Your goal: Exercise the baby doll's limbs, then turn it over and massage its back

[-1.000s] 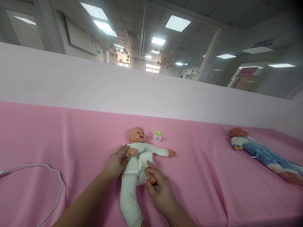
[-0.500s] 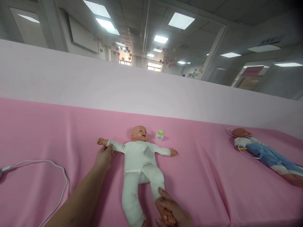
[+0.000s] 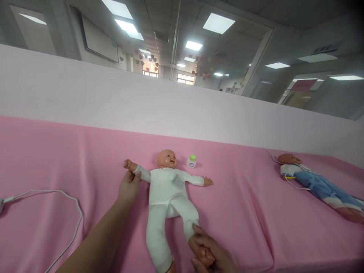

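The white-suited doll's arm has been lifted a touch since half a second ago, its little fist now raised higher by the left hand; the leg at the near edge is kept gripped as before. Two dolls are counted on the pink cloth: the white one at centre, and a blue-dressed doll well apart to the right. One small green-capped bottle is seen just beside the white doll's head, one white cable at the left. The doll's sleeve is pinched by the left hand; its foot is wrapped in the clenched right hand.
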{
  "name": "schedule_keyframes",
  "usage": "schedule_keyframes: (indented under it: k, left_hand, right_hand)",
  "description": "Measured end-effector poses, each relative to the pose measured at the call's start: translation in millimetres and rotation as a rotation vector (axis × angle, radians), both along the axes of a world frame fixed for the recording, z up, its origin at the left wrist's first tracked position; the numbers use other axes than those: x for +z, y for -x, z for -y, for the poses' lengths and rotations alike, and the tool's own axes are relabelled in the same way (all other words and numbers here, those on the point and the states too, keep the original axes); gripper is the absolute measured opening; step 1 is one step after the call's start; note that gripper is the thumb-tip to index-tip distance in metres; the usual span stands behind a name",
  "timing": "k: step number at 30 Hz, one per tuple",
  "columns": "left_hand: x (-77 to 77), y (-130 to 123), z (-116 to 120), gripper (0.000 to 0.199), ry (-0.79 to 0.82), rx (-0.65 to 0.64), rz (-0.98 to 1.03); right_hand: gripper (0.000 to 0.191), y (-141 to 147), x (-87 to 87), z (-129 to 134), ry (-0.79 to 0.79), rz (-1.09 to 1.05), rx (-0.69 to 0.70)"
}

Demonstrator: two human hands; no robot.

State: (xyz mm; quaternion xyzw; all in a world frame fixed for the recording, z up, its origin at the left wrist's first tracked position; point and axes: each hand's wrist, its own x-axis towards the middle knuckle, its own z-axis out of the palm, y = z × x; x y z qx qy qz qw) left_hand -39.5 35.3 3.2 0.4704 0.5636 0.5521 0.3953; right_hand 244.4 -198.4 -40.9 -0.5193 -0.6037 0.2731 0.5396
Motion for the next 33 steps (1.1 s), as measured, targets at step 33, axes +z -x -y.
schedule_keyframes:
  k: [33]
  left_hand:
    - [-19.2,6,-6,0.048,-0.018,0.112,-0.214]
  right_hand:
    - [0.032,-6,35.3,-1,-0.036,0.098,0.083]
